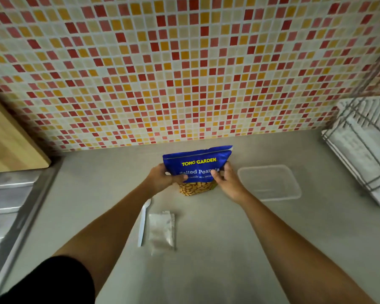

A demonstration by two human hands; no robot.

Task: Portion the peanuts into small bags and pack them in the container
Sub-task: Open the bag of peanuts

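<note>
A blue bag of salted peanuts (197, 161) stands upright on the grey counter (228, 249), near the tiled wall. My left hand (162, 177) grips its left side and my right hand (225, 181) grips its right side. A clear plastic container (270, 183) lies just right of the bag. Nearer to me, a small stack of clear little bags (161, 230) lies flat, with a white plastic spoon (143, 222) beside it on the left.
A steel sink (7, 207) sits at the left edge, with a wooden cutting board (7, 139) leaning behind it. A white dish rack with wire frame (362, 145) occupies the right end. The mosaic tile wall (184, 73) rises behind the counter.
</note>
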